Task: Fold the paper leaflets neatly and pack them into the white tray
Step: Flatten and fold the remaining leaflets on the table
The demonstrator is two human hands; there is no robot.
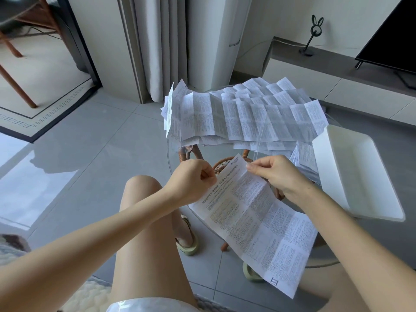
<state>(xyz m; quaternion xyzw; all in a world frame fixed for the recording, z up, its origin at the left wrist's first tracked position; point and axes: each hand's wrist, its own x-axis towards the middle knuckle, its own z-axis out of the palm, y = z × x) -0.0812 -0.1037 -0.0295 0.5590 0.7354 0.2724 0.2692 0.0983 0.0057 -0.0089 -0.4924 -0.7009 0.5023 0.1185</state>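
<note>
Over the tabletop (pixel 324 253), an open leaflet (pixel 254 221).
Left grip (pixel 193 179) and right grip (pixel 276 174) pinch its top edge; white tray (pixel 360 172) at three o'clock.

Grey tiled floor (pixel 90 154), pale curtains (pixel 157 46)

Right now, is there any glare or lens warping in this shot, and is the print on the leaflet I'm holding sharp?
Head view: soft daylight; a bright window reflection glares off the floor tiles at left; wide-angle bending tilts the curtains and the door frame; the leaflet is in focus, though its small print is too fine to read.
</note>
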